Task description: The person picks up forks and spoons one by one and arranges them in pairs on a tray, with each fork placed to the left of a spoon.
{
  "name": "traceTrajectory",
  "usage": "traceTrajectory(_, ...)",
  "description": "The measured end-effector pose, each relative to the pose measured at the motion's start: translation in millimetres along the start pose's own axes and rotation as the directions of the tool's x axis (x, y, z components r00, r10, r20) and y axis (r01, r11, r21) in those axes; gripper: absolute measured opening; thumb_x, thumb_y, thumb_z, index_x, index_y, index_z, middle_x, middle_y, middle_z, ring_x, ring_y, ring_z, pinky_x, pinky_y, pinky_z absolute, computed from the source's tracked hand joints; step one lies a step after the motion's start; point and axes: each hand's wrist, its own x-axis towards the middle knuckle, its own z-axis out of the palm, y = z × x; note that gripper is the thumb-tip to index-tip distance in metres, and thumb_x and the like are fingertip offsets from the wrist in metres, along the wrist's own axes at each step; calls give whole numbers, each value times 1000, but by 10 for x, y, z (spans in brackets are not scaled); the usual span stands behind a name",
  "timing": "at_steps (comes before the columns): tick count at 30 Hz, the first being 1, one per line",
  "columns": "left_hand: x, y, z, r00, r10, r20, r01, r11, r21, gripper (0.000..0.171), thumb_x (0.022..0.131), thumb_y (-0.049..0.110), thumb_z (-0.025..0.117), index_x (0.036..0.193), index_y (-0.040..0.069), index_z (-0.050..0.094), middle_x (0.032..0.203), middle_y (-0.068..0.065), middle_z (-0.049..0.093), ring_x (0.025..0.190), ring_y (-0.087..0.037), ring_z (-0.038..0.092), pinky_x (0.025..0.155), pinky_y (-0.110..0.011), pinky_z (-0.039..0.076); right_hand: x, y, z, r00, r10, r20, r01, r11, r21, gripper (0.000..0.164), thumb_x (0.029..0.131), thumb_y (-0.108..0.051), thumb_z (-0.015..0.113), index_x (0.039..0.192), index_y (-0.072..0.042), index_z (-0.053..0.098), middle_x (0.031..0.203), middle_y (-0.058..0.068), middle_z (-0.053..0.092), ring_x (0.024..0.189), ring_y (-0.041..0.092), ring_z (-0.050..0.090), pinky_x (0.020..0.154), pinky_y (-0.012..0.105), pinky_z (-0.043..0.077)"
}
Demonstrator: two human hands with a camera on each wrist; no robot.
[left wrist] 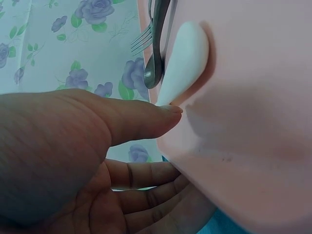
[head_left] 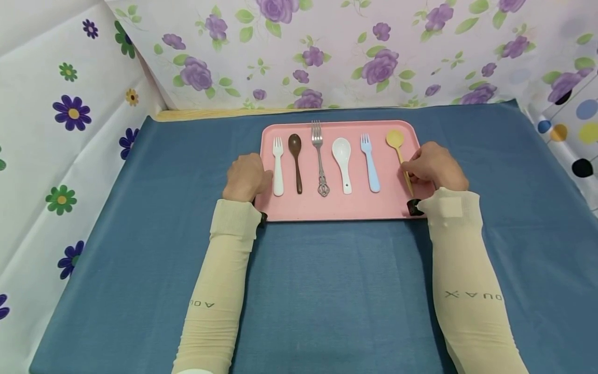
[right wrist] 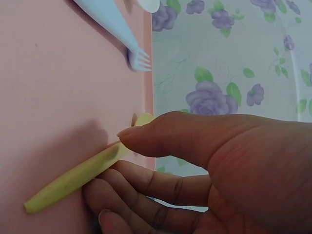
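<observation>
A pink tray (head_left: 299, 210) carries a row of cutlery. At its left edge my left hand (head_left: 246, 176) holds the rim, thumb above it and fingers round the outer side. Closest to that thumb lies a white fork (head_left: 277, 174), its tines hidden by the thumb in the left wrist view. My right hand (head_left: 434, 166) pinches the handle of a yellow spoon (head_left: 395, 139) between thumb and fingers at the tray's right side. In the right wrist view, the spoon's handle (right wrist: 68, 184) slants across the tray, and the thumb covers part of it.
Between the hands lie a brown spoon (head_left: 295, 145), a metal fork (head_left: 321, 166), a white spoon (head_left: 342, 153) and a light-blue fork (head_left: 371, 166). Blue cloth (head_left: 336, 296) covers the table. Flowered sheets (head_left: 345, 52) hang behind and at the left.
</observation>
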Motion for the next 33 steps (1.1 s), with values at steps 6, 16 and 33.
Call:
traceTrajectory(6, 9, -5, 2, 1000, 1, 6, -1, 1000, 16, 29, 95, 26, 54, 81, 1, 61, 71, -14, 59, 63, -27, 59, 49, -32, 44, -6, -2, -3, 1000, -5, -1, 5, 1000, -10, 30, 86, -22, 56, 66, 0, 62, 49, 3, 46, 42, 17, 40, 41, 31, 33)
traceTrajectory(16, 39, -8, 0, 1000, 1, 19, -2, 999, 46, 30, 95, 29, 55, 86, 1, 60, 77, -14, 60, 70, -28, 59, 62, -40, 51, 11, 8, 0, 1000, -9, 5, 9, 1000, -12, 29, 86, -22, 55, 68, 1, 61, 51, 6, 49, 42, 18, 42, 41, 32, 34)
traceTrajectory(33, 43, -13, 6, 1000, 5, 26, -6, 999, 40, 32, 95, 30, 54, 81, 2, 60, 74, -13, 59, 69, -28, 58, 59, -39, 48, 46, 16, 34, 999, -31, -26, 30, 999, -36, 28, 85, -21, 55, 67, 0, 58, 48, 2, 43, 41, 17, 40, 40, 31, 32)
